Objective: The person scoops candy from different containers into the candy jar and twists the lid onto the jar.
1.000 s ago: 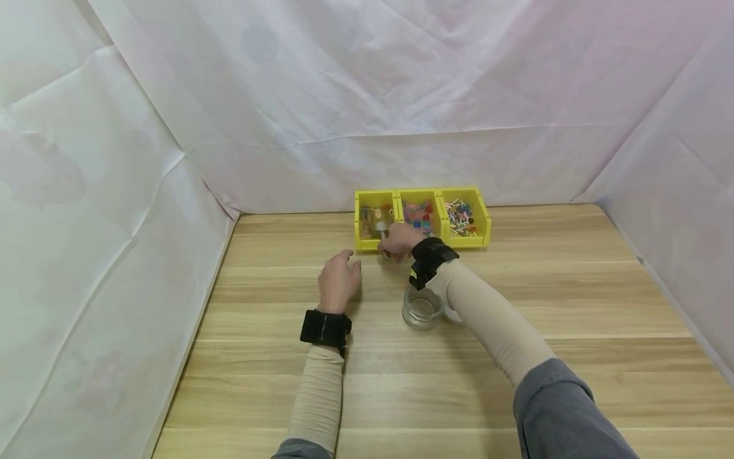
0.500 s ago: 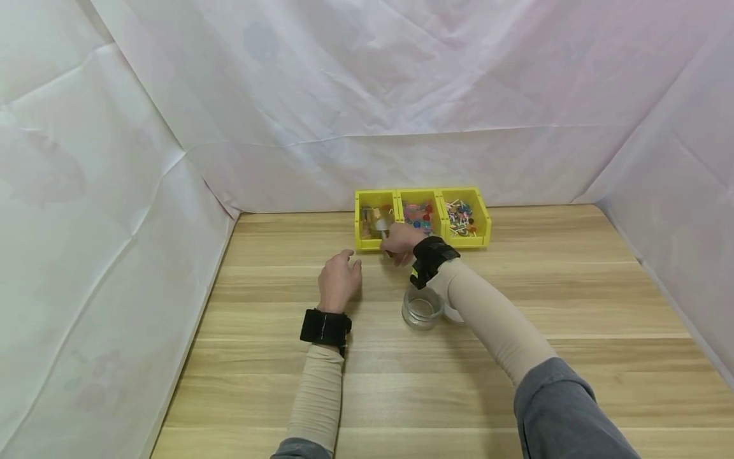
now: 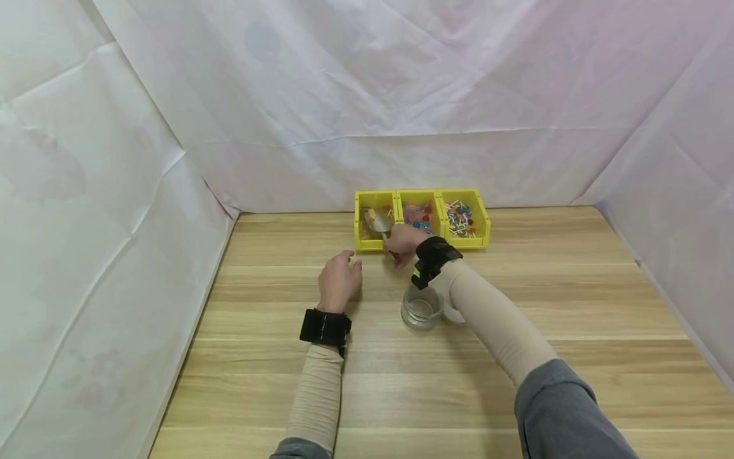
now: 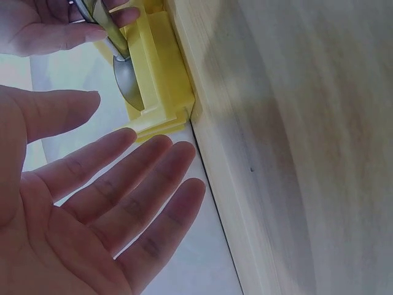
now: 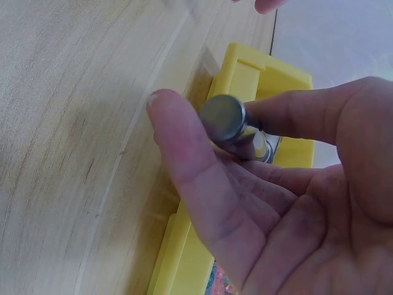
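Note:
My right hand (image 3: 399, 243) pinches the handle of a metal spoon (image 3: 381, 223) between thumb and fingers. The spoon's bowl is lifted inside the left compartment of a yellow three-part bin (image 3: 369, 245). In the right wrist view the round end of the spoon handle (image 5: 222, 118) shows between my fingers (image 5: 184, 166), in front of the yellow bin (image 5: 261, 70). My left hand (image 3: 341, 274) lies on the wooden table, fingers straight, holding nothing. From the left wrist, the left hand (image 4: 116, 203) is spread, with the spoon (image 4: 127, 83) and the yellow bin (image 4: 161, 92) beyond it.
A small open glass jar (image 3: 421, 310) stands on the table just under my right forearm, with a white lid (image 3: 457, 315) beside it. The bin's middle and right compartments hold several small coloured pieces. White sheeting walls the table at the back and both sides.
The spoon bowl has risen slightly within the left compartment and my right hand has shifted a little. The left hand has stayed still.

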{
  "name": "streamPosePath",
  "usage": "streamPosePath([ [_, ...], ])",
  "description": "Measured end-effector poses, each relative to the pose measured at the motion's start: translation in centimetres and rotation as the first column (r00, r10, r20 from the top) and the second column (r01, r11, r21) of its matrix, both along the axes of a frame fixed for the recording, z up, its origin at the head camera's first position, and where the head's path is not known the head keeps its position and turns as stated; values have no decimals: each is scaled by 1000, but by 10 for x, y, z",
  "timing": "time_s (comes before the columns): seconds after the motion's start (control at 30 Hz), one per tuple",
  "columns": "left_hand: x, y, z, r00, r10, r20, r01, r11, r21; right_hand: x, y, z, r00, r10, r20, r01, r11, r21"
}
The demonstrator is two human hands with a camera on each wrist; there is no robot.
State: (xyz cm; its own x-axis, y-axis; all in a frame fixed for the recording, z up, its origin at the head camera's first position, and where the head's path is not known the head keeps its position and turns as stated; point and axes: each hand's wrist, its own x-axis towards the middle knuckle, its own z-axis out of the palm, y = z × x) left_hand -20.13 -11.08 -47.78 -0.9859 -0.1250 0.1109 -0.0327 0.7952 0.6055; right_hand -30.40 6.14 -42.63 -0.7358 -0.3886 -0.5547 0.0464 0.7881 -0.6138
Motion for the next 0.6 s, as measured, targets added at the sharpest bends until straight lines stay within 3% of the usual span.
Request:
streamPosePath([
  [0.6, 1, 4, -2, 1000, -21, -5, 21, 1000, -3, 2, 6, 0, 1000, -6, -2, 5, 999, -46],
])
